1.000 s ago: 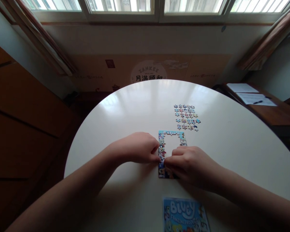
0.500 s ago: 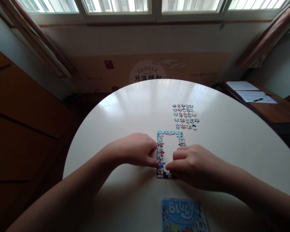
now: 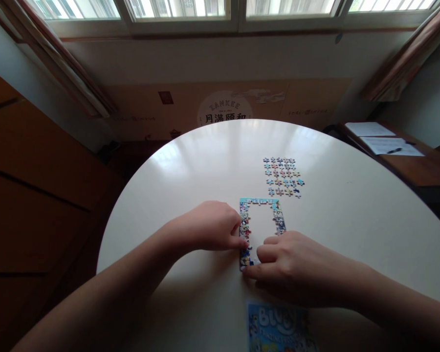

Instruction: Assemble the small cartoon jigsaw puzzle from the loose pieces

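A jigsaw puzzle border, joined into an upright rectangle around a bare middle, lies flat on the white table. My left hand is closed at its left side, the thumb resting on the pieces and the other fingers curled by the outer edge. Across the lower right part lies my right hand, fingers bent, with one digit reaching along the bottom edge to the lower left corner. It covers the bottom row and the lower right side. Behind the border, loose puzzle pieces are laid out in rows.
Nearest to me is a blue box or booklet marked "Bluey", partly shaded by my right arm. The round table has its far edge before a printed panel. At right, papers and a pen lie on a brown surface.
My right hand has moved down toward the bottom edge and its lower left corner, uncovering more of the right side. My left thumb has shifted slightly up along the left side.
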`<control>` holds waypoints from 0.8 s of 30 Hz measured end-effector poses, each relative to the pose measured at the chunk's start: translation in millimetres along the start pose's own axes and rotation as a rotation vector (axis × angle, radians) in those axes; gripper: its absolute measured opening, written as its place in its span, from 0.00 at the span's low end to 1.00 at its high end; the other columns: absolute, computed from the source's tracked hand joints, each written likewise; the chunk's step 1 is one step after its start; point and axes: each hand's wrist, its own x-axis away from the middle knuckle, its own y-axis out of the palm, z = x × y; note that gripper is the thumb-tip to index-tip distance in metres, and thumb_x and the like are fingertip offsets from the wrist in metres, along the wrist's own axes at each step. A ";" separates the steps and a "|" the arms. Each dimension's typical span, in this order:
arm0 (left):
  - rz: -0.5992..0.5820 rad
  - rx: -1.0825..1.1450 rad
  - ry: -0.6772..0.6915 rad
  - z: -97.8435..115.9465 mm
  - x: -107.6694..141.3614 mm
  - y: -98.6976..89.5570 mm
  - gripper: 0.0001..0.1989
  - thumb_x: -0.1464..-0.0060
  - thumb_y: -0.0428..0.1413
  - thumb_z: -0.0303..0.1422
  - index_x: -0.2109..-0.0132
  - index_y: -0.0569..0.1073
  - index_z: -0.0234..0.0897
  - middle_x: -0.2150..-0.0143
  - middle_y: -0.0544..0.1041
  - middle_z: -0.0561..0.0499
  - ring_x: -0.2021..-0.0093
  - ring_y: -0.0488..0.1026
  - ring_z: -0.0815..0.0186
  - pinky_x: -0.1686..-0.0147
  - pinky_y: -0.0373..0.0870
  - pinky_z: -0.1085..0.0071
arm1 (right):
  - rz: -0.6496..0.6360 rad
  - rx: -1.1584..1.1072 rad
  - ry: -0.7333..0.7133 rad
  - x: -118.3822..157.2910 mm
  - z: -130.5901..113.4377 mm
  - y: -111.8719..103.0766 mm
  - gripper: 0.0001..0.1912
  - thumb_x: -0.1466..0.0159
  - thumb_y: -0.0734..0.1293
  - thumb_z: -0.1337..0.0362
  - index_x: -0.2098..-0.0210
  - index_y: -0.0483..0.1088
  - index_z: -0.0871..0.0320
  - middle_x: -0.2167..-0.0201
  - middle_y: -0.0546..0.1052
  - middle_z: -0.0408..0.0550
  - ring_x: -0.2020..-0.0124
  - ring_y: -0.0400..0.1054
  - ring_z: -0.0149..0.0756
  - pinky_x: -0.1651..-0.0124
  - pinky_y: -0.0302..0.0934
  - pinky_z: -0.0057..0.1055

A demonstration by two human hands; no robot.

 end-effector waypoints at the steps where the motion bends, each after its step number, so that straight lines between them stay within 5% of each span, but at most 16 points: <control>1: -0.008 -0.004 -0.009 0.8 -0.1 -0.6 0.19 0.45 0.57 0.47 0.74 0.73 0.38 0.77 0.73 0.51 0.78 0.62 0.68 0.77 0.55 0.69 | -0.006 -0.004 0.002 -0.2 0.2 0.1 0.07 0.30 0.62 0.63 0.61 0.72 0.52 0.75 0.73 0.41 0.75 0.57 0.32 0.72 0.37 0.34; 19: -0.026 0.043 -0.004 -3.0 2.3 -3.0 0.20 0.44 0.57 0.50 0.73 0.74 0.37 0.76 0.73 0.49 0.77 0.64 0.67 0.75 0.57 0.68 | 0.058 -0.028 0.008 -4.8 -5.6 11.6 0.07 0.32 0.63 0.67 0.63 0.73 0.55 0.75 0.75 0.41 0.74 0.62 0.31 0.72 0.43 0.33; 22: 0.122 0.092 0.001 -15.6 0.0 -3.9 0.21 0.39 0.54 0.51 0.67 0.75 0.37 0.69 0.76 0.48 0.71 0.69 0.64 0.70 0.63 0.67 | 0.068 -0.045 0.010 -4.9 -5.8 12.9 0.07 0.32 0.63 0.67 0.61 0.74 0.56 0.75 0.75 0.42 0.75 0.62 0.31 0.72 0.44 0.33; 24: 0.301 0.091 0.026 -23.6 -3.8 -1.3 0.17 0.38 0.55 0.48 0.57 0.75 0.38 0.56 0.79 0.45 0.58 0.73 0.59 0.59 0.68 0.65 | 0.072 -0.051 0.011 -5.0 -5.9 12.8 0.07 0.32 0.63 0.67 0.61 0.74 0.56 0.74 0.75 0.42 0.75 0.62 0.31 0.72 0.43 0.32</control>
